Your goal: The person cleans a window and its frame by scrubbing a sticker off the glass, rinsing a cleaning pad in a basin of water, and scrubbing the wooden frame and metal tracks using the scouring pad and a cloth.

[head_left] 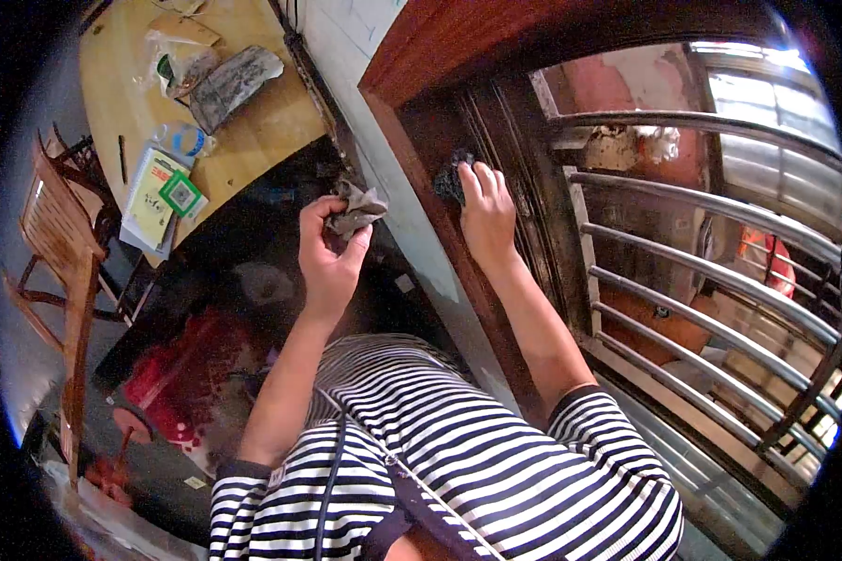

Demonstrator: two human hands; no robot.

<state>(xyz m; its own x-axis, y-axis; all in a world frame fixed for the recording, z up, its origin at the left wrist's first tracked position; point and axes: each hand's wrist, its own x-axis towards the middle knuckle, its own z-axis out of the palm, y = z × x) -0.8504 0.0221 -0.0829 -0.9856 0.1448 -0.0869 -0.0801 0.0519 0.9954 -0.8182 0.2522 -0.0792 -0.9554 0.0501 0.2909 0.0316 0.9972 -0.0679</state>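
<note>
My left hand (331, 252) is closed on a crumpled grey rag (357, 209), pinched between thumb and fingers, in front of the white wall (412, 210). With bent fingers my right hand (488, 208) presses a dark, wadded cloth (451, 178) against the reddish-brown wooden window frame (421, 140). Part of that cloth is hidden under the fingers, and its exact material cannot be made out. Just right of this hand runs the dark, grooved inner part of the frame (524, 178).
Metal window bars (711, 196) fill the right side. At the upper left, a wooden table (262, 140) bears a grey plastic bag (239, 84), a notebook (148, 201), a green QR-code card (183, 194) and a tape roll (191, 140). A wooden chair (61, 220) stands beside it.
</note>
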